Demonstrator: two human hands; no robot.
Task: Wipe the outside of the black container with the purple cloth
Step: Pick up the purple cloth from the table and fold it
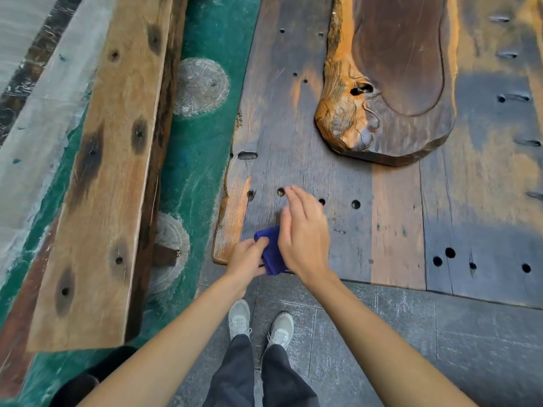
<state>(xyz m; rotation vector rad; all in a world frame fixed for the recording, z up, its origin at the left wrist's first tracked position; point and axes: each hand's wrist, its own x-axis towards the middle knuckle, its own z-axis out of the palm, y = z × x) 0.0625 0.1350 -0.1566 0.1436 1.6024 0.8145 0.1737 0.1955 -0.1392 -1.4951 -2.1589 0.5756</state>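
A folded purple cloth [271,251] sits between my two hands, just above the near left corner of a dark plank table [338,171]. My left hand [246,259] grips the cloth with its thumb curled over the top edge. My right hand [304,230] lies against the cloth's right side with its fingers straight and pointing away from me. No black container shows in this view.
A carved wooden tea tray [390,83] lies on the table at the far right. A long wooden bench [102,171] stands to the left over a green carpet [199,127]. My feet are on grey paving [411,348] below the table edge.
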